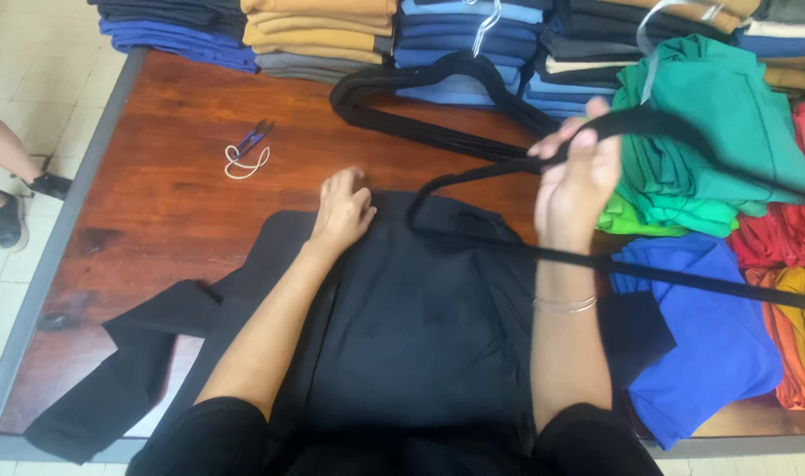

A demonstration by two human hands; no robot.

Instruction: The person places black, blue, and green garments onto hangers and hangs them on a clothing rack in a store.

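Right hand [577, 181] is closed around one black hanger [508, 172], lifted above the collar end of a black shirt [402, 326] spread flat on the wooden table [173, 203]. Left hand [342, 210] presses down on the shirt's upper edge, fingers curled, holding nothing. Behind the hands lies a bunch of black hangers [393, 106]. One small pair of snips [251, 141] with a white loop sits to the left. Folded shirts flank the right: blue [711, 344], green [719, 132], red and orange. Stacks of folded clothes [323, 35] line the far edge.
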